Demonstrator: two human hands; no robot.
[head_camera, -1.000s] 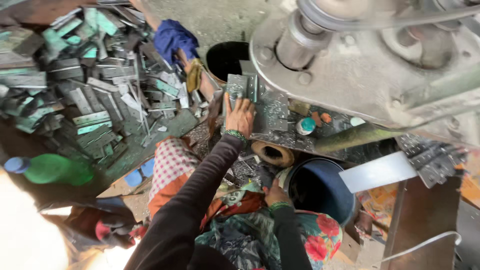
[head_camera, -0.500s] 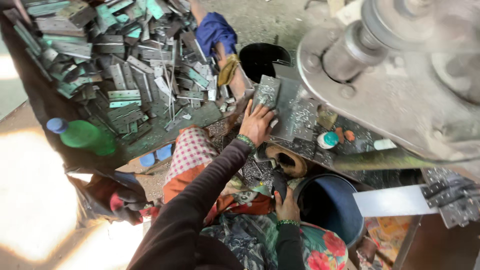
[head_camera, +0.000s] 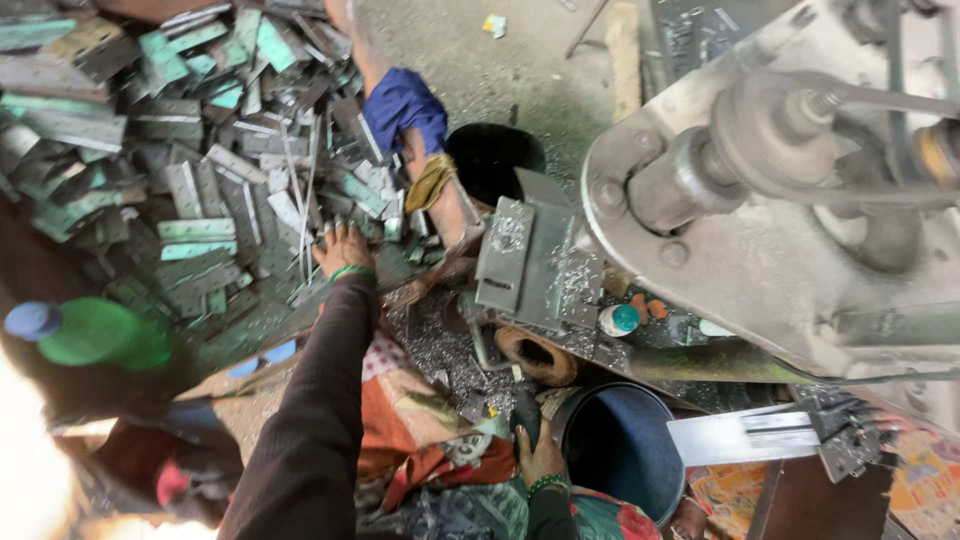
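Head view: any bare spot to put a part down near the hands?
Little. Bare concrete floor beyond the black bucket. Left hand lies on the packed pile of metal plates; right hand sits beside the blue bucket, shavings and cloth around.

One head cam only, looking steeply down from close above lap; metal pile (head_camera: 180, 190) at left, machine (head_camera: 780, 200) at right.
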